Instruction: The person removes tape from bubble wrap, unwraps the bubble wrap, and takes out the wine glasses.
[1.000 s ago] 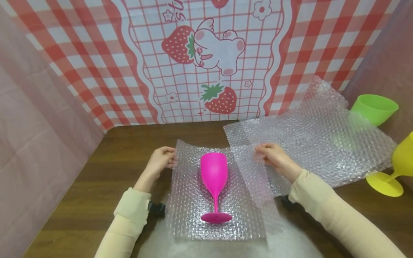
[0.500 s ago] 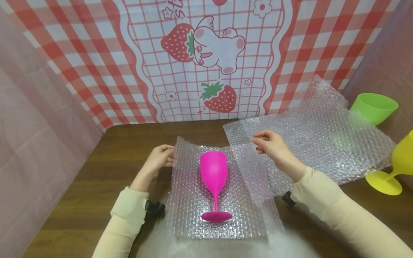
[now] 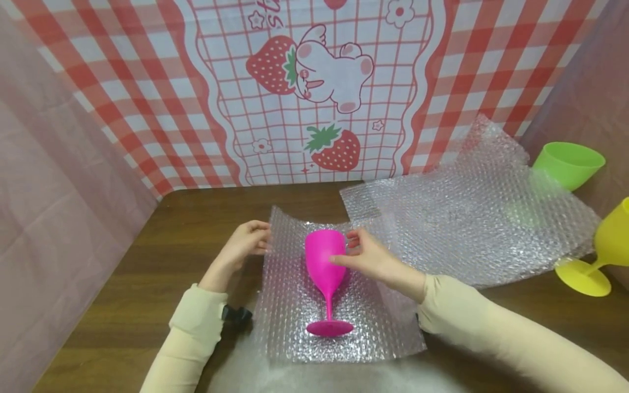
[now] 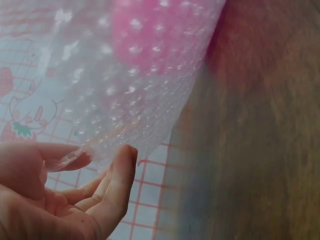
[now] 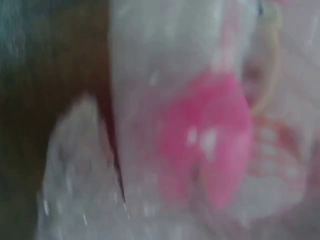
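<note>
A bright pink goblet [image 3: 326,262] lies on a sheet of bubble wrap [image 3: 290,305], base toward me. My left hand [image 3: 245,243] pinches the sheet's raised far-left edge. Its thumb sits against the clear film in the left wrist view, with the other fingers [image 4: 120,185] bent below. My right hand [image 3: 371,256] is at the right side of the goblet's bowl. The thumb lies over the bowl in the head view, with the other fingers spread apart from it near the rim. Blur in the right wrist view hides much of the contact with the pink goblet [image 5: 210,130].
More bubble wrap [image 3: 467,224] covers the table's right side. Behind it stands a green cup [image 3: 567,166], partly hidden, and a yellow goblet [image 3: 614,240] leans at the right edge. A checked strawberry cloth [image 3: 344,82] hangs behind the brown table [image 3: 147,284].
My right hand has left the narrow strip of bubble wrap at the right and moved left to the goblet. That strip has dropped flatter. The left hand has barely moved.
</note>
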A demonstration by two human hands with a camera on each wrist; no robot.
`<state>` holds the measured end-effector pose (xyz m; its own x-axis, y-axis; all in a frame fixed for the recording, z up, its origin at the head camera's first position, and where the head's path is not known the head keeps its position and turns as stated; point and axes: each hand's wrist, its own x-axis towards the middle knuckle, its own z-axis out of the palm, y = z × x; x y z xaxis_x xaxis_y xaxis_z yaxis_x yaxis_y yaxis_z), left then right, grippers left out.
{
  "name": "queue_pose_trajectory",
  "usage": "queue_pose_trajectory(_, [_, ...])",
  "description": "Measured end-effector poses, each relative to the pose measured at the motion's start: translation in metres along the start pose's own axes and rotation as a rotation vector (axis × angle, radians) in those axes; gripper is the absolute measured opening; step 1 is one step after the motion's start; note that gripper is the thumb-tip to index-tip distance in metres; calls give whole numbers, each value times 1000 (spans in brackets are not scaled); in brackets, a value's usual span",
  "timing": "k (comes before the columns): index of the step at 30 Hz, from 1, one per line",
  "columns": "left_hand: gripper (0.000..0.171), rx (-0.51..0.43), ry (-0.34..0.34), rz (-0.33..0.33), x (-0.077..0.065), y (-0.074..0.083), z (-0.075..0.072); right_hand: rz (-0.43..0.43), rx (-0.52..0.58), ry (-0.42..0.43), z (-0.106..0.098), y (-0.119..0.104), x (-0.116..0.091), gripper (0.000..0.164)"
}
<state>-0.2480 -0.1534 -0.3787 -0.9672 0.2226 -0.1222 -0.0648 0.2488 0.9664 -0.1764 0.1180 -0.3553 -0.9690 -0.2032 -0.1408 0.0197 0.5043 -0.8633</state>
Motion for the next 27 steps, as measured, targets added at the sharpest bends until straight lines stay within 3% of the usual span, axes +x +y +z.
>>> queue_pose_trajectory(6, [39,2,-3,4,1,-2,4,40,-76,58,24,7,9,107])
queue_pose_trajectory(11, [38,6,-5,17,1,-2,5,64,-82,92,32,11,14,116])
queue_pose_trajectory(27, [36,6,-1,15,1,-4,7,154,244,36,38,17,21,116])
